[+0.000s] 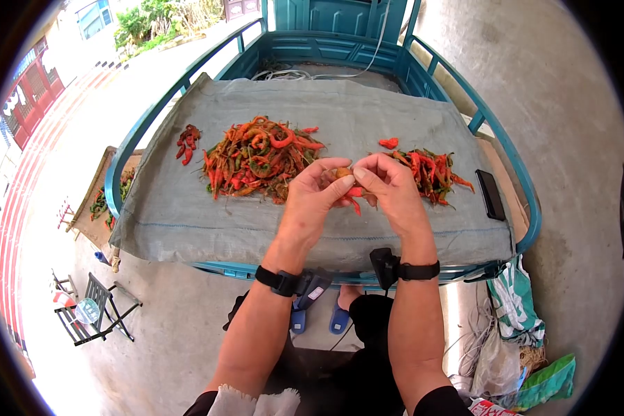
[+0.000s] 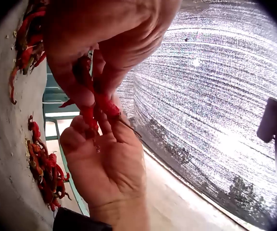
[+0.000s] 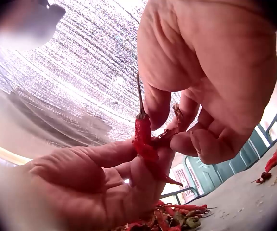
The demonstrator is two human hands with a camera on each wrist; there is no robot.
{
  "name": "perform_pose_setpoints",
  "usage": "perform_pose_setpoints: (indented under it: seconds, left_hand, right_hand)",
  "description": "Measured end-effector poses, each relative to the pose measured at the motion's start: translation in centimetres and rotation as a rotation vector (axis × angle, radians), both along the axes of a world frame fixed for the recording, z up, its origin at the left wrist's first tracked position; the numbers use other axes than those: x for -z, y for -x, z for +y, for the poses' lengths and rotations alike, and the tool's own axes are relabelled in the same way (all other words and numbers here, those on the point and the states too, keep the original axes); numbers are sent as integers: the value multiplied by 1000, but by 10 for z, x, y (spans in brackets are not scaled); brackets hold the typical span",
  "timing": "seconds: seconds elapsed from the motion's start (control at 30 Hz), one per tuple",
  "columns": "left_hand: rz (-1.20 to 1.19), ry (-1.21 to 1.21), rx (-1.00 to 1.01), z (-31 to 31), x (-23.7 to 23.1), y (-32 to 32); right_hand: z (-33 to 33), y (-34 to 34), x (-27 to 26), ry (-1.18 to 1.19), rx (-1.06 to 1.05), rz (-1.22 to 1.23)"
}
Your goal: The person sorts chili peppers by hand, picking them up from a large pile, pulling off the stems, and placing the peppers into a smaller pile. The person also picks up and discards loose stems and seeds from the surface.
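Both hands meet over the cloth, just in front of the chili piles. My left hand (image 1: 312, 201) holds red chili peppers (image 3: 143, 137) between thumb and fingers; one has a long thin stem pointing up in the right wrist view. With thumb and forefinger, my right hand (image 1: 393, 194) pinches a shrivelled, brownish chili pepper (image 3: 169, 132) against the left fingertips. Behind the left hand lies a large heap of red and green chilies (image 1: 256, 156). Beyond the right hand is a smaller chili pile (image 1: 433, 173), with one red chili (image 1: 389, 143) lying apart.
A grey cloth (image 1: 166, 201) covers the teal cart bed (image 1: 527, 208). A few dark red chilies (image 1: 187, 142) lie at its left, a phone (image 1: 490, 195) at its right edge. A folding stool (image 1: 97, 312) stands on the floor at left; sacks (image 1: 516, 305) lie at lower right.
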State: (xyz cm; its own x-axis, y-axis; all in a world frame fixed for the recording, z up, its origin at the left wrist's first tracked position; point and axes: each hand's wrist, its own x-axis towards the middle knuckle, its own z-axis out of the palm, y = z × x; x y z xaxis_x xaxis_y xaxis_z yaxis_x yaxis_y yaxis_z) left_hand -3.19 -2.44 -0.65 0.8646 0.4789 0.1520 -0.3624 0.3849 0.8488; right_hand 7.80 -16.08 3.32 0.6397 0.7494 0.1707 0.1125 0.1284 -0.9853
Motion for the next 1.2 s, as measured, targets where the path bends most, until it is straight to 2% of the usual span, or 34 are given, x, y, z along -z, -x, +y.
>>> perform_pose_setpoints:
  seconds: [0.2, 0.3, 0.4, 0.6, 0.8, 0.9, 1.1, 1.2]
  left_hand:
    - [26, -146, 35, 1, -3, 3]
    - [51, -254, -31, -1, 0, 1]
    - [46, -244, -76, -6, 1, -2]
    - [75, -241, -51, -9, 0, -3]
    - [129, -260, -100, -5, 3, -5]
    - [156, -305, -67, -4, 5, -4]
    - [179, -256, -87, -6, 0, 0]
    - [186, -241, -120, -2, 3, 0]
  right_hand:
    - [0, -1, 0, -20, -1, -17]
    - [1, 0, 1, 44, 33, -161]
    - [1, 0, 3, 98, 63, -279]
    - [-2, -12, 14, 110, 132, -182]
    - [-3, 3, -4, 102, 30, -110]
    - [1, -2, 7, 102, 61, -189]
    - [-11, -20, 8, 77, 252, -94]
    - [-17, -39, 18, 73, 508, -213]
